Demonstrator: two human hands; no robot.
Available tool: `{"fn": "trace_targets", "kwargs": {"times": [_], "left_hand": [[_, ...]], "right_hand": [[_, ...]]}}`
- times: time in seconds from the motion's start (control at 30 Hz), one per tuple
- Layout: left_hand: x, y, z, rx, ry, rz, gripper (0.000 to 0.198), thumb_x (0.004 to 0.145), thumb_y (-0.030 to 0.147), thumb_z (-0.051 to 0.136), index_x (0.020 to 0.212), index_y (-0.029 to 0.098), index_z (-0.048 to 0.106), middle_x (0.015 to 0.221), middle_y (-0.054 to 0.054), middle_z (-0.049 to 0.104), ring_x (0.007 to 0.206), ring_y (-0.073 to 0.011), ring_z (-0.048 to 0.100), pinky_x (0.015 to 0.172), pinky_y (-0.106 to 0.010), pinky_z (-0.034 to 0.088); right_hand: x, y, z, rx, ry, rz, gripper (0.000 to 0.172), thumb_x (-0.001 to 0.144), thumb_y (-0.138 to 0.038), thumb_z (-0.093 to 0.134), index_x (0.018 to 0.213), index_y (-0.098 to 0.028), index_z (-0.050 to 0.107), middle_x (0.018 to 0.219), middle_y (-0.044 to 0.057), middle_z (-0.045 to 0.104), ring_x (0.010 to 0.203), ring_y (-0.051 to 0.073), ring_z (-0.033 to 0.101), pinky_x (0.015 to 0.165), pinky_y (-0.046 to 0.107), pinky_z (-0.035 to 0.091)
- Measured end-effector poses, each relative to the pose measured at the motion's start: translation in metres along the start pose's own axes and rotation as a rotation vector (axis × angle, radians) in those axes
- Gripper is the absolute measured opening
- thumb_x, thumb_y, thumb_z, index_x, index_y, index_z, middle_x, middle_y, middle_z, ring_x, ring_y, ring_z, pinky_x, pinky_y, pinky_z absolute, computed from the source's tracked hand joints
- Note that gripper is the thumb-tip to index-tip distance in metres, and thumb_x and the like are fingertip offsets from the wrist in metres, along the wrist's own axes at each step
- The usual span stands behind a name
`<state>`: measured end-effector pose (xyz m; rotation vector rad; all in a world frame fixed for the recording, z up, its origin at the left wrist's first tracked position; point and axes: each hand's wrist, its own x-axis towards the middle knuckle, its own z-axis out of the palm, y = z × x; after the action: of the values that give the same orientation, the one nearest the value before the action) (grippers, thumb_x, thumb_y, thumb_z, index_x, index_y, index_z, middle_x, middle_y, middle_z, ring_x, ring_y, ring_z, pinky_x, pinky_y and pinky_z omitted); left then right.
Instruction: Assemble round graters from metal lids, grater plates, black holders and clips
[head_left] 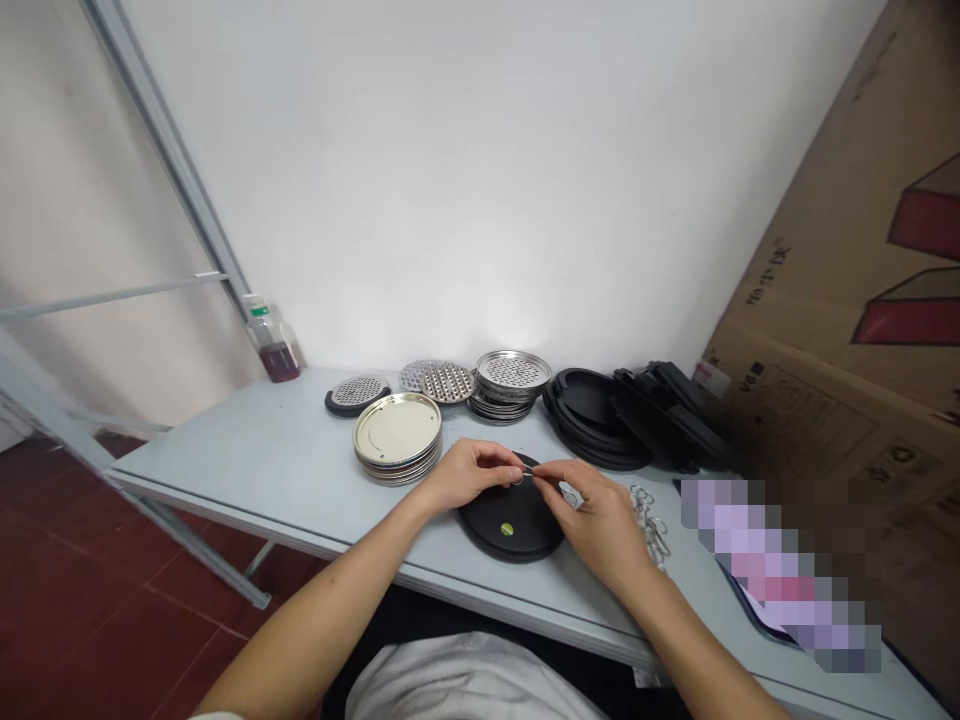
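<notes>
Black disc near table front edge, apart from plate stack; left hand, right hand pinching thin metal piece.

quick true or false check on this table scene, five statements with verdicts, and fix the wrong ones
1. The left hand and right hand meet above a black disc. True.
2. The bottle of dark red liquid stands at the right end of the table. False: it stands near the far left corner.
3. A stack of cream plates stands to the left of the black disc. True.
4. The loose wire loops lie beside the left hand. False: they lie on the table by the right hand.
5. The sticker on the black disc is blue. False: it is green.
</notes>
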<state>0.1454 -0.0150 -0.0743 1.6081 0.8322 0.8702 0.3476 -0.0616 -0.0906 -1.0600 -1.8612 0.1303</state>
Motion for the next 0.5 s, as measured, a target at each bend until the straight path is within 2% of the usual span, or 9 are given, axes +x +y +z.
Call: {"fn": "trace_targets", "kwargs": {"times": [0.13,0.27,0.37,0.5], "left_hand": [[-0.0017,-0.0041,0.0018,-0.003,0.022,0.037,0.030,0.078,0.039,0.077,0.090,0.011,0.075,0.079,-0.005,0.072,0.067,-0.0123,0.061,0.069,-0.024,0.047],[-0.0027,-0.0045,0.0035,0.007,0.030,0.036,0.031,0.078,0.041,0.077,0.089,0.011,0.075,0.078,-0.005,0.072,0.065,-0.0119,0.061,0.067,-0.024,0.047],[-0.0023,-0.0035,0.0043,-0.022,0.030,0.010,0.034,0.077,0.041,0.079,0.090,0.011,0.076,0.080,-0.006,0.074,0.065,-0.0129,0.063,0.069,-0.025,0.050],[-0.0027,-0.0040,0.0047,-0.088,0.036,-0.004,0.040,0.075,0.039,0.081,0.104,0.011,0.075,0.088,-0.010,0.077,0.076,-0.0171,0.071,0.082,-0.030,0.053]], "right_hand": [[-0.0015,0.0055,0.0051,-0.098,-0.057,-0.139,0.025,0.096,-0.018,0.053,0.117,-0.019,0.066,0.096,0.009,0.071,0.086,0.022,0.067,0.077,0.035,0.055],[-0.0025,0.0057,0.0062,-0.201,-0.086,-0.281,0.033,0.098,-0.012,0.045,0.128,-0.016,0.059,0.092,0.011,0.065,0.083,0.022,0.060,0.072,0.035,0.054],[-0.0028,0.0039,0.0057,-0.264,-0.095,-0.299,0.034,0.098,-0.011,0.043,0.128,-0.015,0.057,0.090,0.010,0.062,0.081,0.022,0.057,0.071,0.035,0.053],[-0.0024,0.0047,0.0064,-0.334,-0.083,-0.235,0.027,0.099,-0.013,0.041,0.118,-0.012,0.061,0.087,0.010,0.061,0.080,0.022,0.057,0.071,0.035,0.051]]}}
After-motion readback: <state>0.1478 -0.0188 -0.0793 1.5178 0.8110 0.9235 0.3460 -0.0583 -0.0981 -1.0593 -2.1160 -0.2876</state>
